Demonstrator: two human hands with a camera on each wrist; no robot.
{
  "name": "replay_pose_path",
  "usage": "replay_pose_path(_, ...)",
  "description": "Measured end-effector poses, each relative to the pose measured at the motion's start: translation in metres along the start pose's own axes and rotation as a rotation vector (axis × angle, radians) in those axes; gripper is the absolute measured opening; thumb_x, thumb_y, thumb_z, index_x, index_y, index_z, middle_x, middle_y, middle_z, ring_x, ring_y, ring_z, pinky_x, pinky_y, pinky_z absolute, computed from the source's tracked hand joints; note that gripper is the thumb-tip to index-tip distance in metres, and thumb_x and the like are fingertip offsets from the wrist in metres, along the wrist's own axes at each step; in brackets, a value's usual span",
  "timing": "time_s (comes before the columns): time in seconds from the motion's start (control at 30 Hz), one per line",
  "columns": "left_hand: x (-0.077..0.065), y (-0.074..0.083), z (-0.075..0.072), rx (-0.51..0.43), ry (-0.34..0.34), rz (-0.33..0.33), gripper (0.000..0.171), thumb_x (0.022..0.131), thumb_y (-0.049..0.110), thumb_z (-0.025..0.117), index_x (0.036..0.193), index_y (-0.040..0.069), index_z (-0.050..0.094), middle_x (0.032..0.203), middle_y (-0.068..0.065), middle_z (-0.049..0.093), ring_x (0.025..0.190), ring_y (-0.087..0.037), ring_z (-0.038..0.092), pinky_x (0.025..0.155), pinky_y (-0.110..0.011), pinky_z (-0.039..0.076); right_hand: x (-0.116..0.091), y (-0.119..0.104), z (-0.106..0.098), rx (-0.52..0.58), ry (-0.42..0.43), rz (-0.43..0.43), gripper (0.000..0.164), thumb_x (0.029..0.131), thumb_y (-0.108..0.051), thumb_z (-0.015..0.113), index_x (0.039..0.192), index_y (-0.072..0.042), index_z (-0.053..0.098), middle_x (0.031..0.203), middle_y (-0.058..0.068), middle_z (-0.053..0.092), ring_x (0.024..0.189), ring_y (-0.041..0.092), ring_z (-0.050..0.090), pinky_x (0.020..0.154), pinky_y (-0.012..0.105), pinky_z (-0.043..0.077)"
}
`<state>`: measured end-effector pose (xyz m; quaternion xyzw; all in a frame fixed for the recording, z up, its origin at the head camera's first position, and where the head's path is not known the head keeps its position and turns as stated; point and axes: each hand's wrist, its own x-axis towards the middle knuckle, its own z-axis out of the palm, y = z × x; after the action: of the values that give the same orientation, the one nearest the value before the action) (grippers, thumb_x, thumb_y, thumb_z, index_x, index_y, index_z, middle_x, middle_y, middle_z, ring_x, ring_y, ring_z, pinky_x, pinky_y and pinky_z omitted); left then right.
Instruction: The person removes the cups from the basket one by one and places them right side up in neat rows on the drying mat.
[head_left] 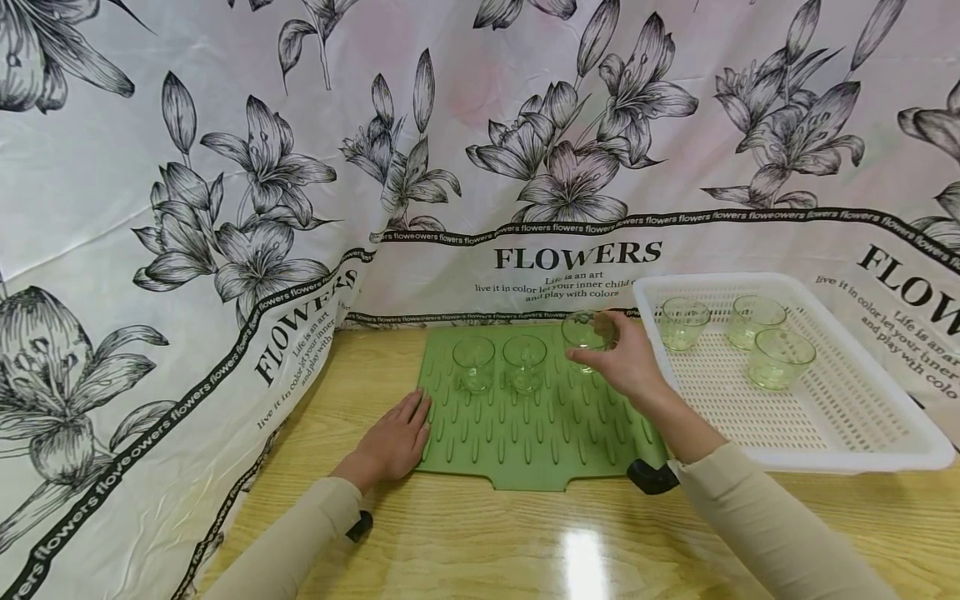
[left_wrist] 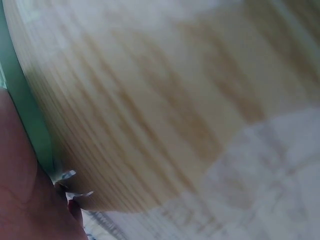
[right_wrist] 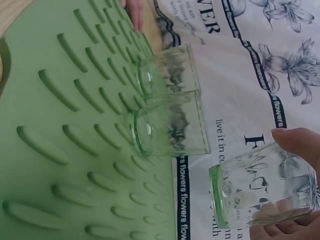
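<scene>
Glass [head_left: 580,335] is held above the green mat [head_left: 525,454], beside two standing glasses [head_left: 525,367]. Right hand [head_left: 632,358]: grip pinches its sides. Left hand [head_left: 395,437]: fingers extended, at mat edge. Apparent step: placement; next move likely calls for level lowering.

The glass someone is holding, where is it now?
In the head view, the held glass is right of centre, in the right hand, between the two glasses standing on the green mat and the white basket.
</scene>
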<state>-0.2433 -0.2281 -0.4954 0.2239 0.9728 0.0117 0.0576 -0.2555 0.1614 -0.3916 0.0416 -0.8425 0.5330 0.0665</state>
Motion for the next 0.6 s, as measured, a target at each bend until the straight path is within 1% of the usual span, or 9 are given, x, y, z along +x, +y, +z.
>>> replay_pose_path(0.13,0.000,0.000,0.000,0.009,0.000,-0.001,0.059,0.114,0.036,0.022,0.163,0.003,0.021,0.171,-0.016,0.013,0.157,-0.033,0.016,0.126,-0.047,0.023,0.001,0.002,0.004,-0.020,0.015,0.011,0.084,0.084,-0.024,0.087,0.149,0.005,0.043,0.144,0.025,0.051,0.128,0.042,0.049,0.112,0.054,0.042)
replay_pose_path(0.27,0.001,0.000,0.000,0.004,0.001,-0.004,0.059,0.114,0.036,0.022,0.163,0.003,0.020,0.171,-0.016,0.012,0.157,-0.033,0.015,0.126,-0.047,0.022,0.002,0.006,0.007,-0.007,0.019,0.041,0.086,0.083,-0.027,0.087,0.149,0.004,0.042,0.145,0.024,0.050,0.129,0.044,0.049,0.111,0.054,0.043)
replay_pose_path(0.43,0.001,0.001,-0.001,-0.006,-0.002,-0.005,0.059,0.114,0.035,0.022,0.163,0.003,0.021,0.171,-0.016,0.012,0.157,-0.033,0.015,0.126,-0.047,0.022,0.004,0.014,0.011,0.035,0.018,0.069,0.085,0.084,-0.023,0.086,0.149,0.005,0.039,0.148,0.026,0.047,0.134,0.045,0.045,0.114,0.054,0.041)
replay_pose_path(0.6,0.002,0.002,-0.002,-0.010,-0.004,-0.009,0.059,0.114,0.035,0.022,0.163,0.003,0.020,0.171,-0.016,0.012,0.157,-0.033,0.014,0.126,-0.047,0.022,0.005,0.018,0.015,0.029,0.028,0.075,0.081,0.086,-0.019,0.084,0.149,0.005,0.039,0.150,0.027,0.045,0.136,0.045,0.043,0.115,0.054,0.039)
